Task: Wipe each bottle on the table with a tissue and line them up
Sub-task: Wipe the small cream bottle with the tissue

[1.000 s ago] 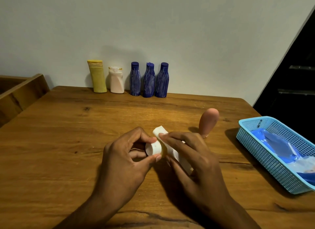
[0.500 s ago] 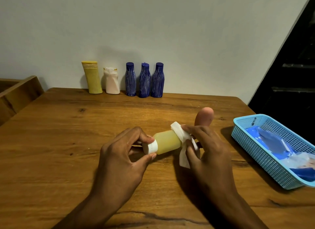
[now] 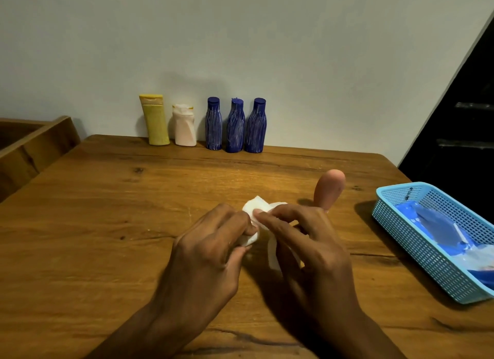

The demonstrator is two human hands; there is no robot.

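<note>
Since the frame half a second earlier, the right hand (image 3: 307, 241) has drawn the white tissue (image 3: 255, 207) leftward along the small yellow bottle (image 3: 263, 234), so that the tissue now covers the body that was exposed then, and the two hands have closed up until their fingers nearly meet. Only a sliver of yellow shows between them. The left hand (image 3: 211, 249) grips the bottle's white cap end with curled fingers and thumb; the right hand's fingers are curled over the tissue, pressing it round the bottle. The bottle lies sideways, held just above the wooden table (image 3: 107, 225) near its centre.

A pink bottle (image 3: 330, 187) stands just behind the right hand. Along the wall stand five bottles in a row: a yellow tube (image 3: 155, 123), a pale pink bottle (image 3: 184, 126) and three blue bottles (image 3: 235, 126).

The light blue basket (image 3: 427, 246) at the right edge holds a blue plastic pack (image 3: 438, 225); its contents cannot be identified.

No label or writing is legible on any item.
</note>
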